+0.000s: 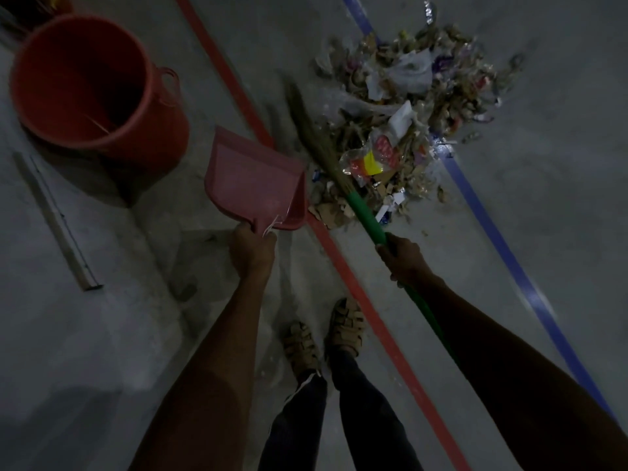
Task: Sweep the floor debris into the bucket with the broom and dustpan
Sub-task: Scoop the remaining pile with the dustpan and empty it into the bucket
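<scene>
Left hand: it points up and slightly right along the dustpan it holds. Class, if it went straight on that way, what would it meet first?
Probably the broom bristles, just past the dustpan held by the left hand; depth is unclear, so it might pass beneath them.

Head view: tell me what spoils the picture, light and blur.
Head view: dim overall, forearms nearly black; broom bristles streaked by motion blur; glare on the blue floor line; the bucket casts a dark shadow; wide-angle bending stretches the edges.
</scene>
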Tool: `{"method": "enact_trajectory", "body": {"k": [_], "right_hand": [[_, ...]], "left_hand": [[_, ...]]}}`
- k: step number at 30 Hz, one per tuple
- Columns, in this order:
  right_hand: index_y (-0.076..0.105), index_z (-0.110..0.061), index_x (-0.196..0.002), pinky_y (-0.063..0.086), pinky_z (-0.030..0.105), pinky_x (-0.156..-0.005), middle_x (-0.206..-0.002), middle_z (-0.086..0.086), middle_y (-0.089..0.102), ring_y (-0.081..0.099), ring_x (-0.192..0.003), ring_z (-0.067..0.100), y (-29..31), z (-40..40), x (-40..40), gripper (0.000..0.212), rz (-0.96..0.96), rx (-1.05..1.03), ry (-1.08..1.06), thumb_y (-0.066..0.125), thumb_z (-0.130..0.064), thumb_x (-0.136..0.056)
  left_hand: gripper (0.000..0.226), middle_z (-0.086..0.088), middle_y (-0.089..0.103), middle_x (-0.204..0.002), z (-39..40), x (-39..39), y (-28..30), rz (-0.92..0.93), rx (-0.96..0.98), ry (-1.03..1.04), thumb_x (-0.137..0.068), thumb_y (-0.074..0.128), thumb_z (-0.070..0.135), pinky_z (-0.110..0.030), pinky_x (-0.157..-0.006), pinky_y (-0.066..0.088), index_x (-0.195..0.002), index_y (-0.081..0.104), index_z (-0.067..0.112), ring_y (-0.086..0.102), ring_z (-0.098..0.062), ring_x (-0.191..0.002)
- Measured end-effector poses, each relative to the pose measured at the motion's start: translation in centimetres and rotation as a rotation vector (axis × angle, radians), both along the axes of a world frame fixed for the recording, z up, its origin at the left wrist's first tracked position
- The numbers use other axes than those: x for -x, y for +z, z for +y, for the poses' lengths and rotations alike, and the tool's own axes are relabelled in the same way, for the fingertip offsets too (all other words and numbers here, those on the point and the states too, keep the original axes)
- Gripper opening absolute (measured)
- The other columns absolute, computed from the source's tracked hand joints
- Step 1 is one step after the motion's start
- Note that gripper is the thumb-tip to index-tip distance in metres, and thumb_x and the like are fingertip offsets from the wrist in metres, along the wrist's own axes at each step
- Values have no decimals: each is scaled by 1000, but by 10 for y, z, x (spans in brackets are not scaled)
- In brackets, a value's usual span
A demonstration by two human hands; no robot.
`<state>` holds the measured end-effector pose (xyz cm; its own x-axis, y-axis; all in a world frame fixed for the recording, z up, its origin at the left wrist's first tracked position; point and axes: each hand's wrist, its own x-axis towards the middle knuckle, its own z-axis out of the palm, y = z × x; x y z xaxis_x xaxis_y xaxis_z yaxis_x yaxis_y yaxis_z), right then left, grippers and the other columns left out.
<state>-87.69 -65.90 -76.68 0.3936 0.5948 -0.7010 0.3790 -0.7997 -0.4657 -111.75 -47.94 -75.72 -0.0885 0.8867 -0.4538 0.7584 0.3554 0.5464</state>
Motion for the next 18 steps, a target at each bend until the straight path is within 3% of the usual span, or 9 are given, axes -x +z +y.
{"method": "enact_trajectory", "body": {"k": [6, 10, 15, 18], "right_hand": [[55, -11, -127, 47, 25, -38, -88, 13, 62, 63, -53, 22, 0, -47, 11, 30, 68, 215, 116, 47, -29, -105], [58, -12, -123, 48, 24, -43, -86, 8, 62, 64, -57, 20, 5, -87, 14, 29, -42, 344, 79, 48, -29, -103], [57, -16, -121, 54, 34, -55, -85, 5, 59, 61, -67, 21, 21, -127, 4, 25, -224, 230, 93, 48, -32, -103], [55, -18, -124, 38, 27, -48, -81, 3, 57, 55, -63, 17, 28, -151, -6, 26, -252, 127, 140, 50, -31, -103]], "left_hand": [[32, -12, 69, -77, -34, 16, 2, 60, 31, -4, -56, 66, 33, -45, -61, 59, -79, 66, 11, 68, -34, -65], [21, -12, 70, -80, -65, 20, 26, 46, 67, -28, -66, 74, 19, -33, -59, 50, -83, 67, 8, 68, -32, -69], [27, -16, 71, -95, -103, 18, 48, 52, 68, -48, -72, 75, 13, -28, -66, 37, -94, 69, 1, 66, -34, -84], [29, -16, 71, -99, -123, 13, 54, 50, 74, -45, -73, 76, 14, -28, -67, 38, -97, 68, 1, 66, -35, -87]]}}
